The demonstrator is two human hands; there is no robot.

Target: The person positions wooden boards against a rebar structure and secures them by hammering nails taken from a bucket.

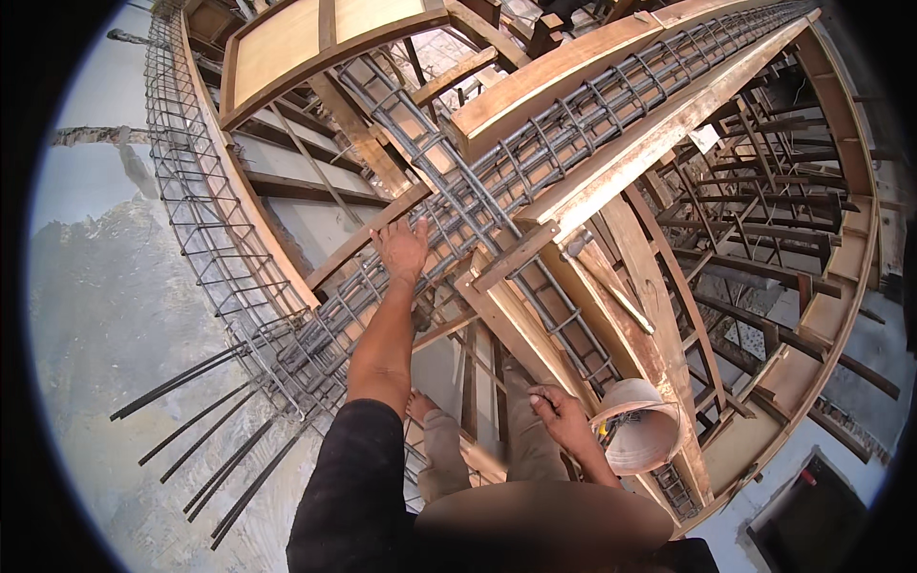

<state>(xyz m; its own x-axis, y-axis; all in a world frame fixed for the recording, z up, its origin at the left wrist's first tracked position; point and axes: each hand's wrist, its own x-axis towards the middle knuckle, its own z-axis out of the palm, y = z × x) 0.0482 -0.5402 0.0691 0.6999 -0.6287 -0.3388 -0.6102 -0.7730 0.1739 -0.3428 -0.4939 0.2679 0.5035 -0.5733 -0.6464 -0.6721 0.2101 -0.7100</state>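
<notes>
Rebar beam cage (pixel 546 158) directly under left hand (pixel 400 250), long axis diagonal, lower left to upper right; left spread wide, empty; right hand (pixel 564 420) farther off, curled, contents impossible to tell.

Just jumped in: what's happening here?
A person is working over a steel rebar cage between timber planks. The left hand, spread open, is on or just above the cage, beside a wooden strip. The right hand is curled near the right leg; whether it grips anything is unclear. A bucket with items inside is just right of it.
</notes>
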